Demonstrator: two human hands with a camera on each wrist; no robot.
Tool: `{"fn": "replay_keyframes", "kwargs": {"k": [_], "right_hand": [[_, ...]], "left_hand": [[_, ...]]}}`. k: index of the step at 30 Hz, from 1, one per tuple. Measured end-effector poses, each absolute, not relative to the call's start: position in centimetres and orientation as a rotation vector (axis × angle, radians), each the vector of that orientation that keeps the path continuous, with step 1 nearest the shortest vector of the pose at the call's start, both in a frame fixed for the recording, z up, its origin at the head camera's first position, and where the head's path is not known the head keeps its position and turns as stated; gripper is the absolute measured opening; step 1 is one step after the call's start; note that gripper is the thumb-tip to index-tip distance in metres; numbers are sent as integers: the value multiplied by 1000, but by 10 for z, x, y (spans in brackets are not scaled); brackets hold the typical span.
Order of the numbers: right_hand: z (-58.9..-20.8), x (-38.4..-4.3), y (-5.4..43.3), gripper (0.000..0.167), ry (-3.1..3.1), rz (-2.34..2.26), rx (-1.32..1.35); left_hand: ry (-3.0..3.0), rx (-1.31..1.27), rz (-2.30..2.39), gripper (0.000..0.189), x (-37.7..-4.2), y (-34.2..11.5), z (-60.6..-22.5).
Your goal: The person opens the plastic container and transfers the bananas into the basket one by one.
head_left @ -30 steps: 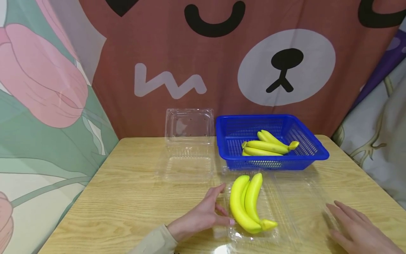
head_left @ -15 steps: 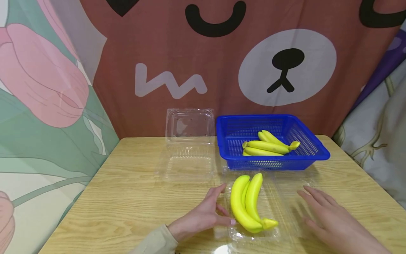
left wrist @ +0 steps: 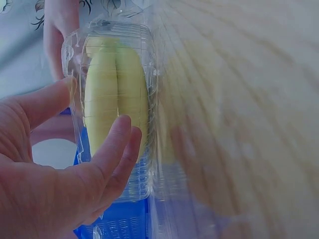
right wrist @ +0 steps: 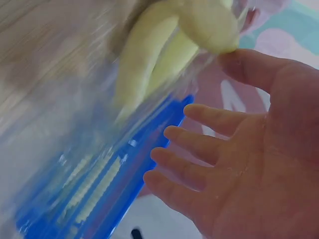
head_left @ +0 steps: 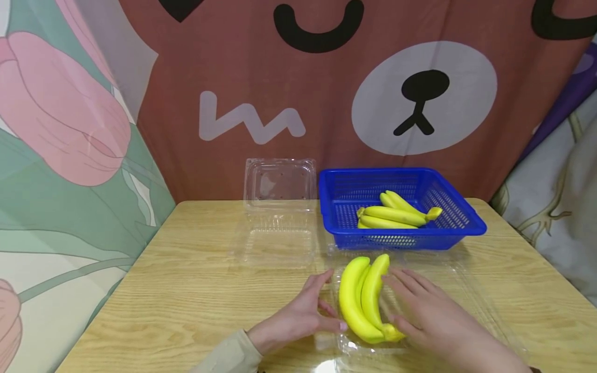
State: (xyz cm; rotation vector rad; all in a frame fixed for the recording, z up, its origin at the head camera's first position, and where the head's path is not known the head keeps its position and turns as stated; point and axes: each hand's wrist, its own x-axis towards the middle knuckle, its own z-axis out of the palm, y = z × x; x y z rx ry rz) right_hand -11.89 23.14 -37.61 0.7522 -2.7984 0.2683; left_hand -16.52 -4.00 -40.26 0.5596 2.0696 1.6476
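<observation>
A bunch of yellow bananas point(head_left: 359, 300) lies in a clear plastic clamshell container point(head_left: 347, 345) near the front of the table. My left hand point(head_left: 300, 313) is at the container's left side, thumb and fingers spread along its wall; the left wrist view shows the fingertips against the clear plastic. My right hand point(head_left: 431, 311) reaches over the container from the right, fingers straight and spread beside the bananas. Its thumb tip is right at the stem end point(right wrist: 212, 25) in the right wrist view. The container's lid point(head_left: 471, 295) lies folded out to the right, partly behind my right arm.
A blue perforated basket point(head_left: 401, 239) with more bananas point(head_left: 394, 214) stands behind the container. To its left, a second clear clamshell point(head_left: 280, 248) stands with its lid point(head_left: 281, 181) raised. The wooden table point(head_left: 196, 290) backs onto a hanging cloth point(head_left: 224, 62).
My right hand has moved left from beyond the container's lid to the bananas, and the bunch's stem end has shifted slightly left. My left hand has stayed at the container's side.
</observation>
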Motion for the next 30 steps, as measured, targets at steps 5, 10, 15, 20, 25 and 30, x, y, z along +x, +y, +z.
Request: {"fn": "replay_keyframes", "kwargs": {"k": [5,10,15,20,25,30], "right_hand": [[-372,-117,205,63,-2890,324,772],[-372,-119,188,71,-2952,349,757],[-375,-123,175,77,-3001,352,696],[-381,-128,166,73,-2933,298,712],[-387,-131,156,69,-2800,236,683],[-391,-131,147,65,-2723,160,613]], "left_hand": [[2074,566,1644,103,-165,-40,-403],[2082,575,1635,103,-165,-40,-403],[2075,573,1630,105,-166,-40,-403],[2055,564,1648,106,-166,-39,-403],[2051,558,1657,106,-166,-39,-403],[2050,544,1673,105,-165,-38,-403]]}}
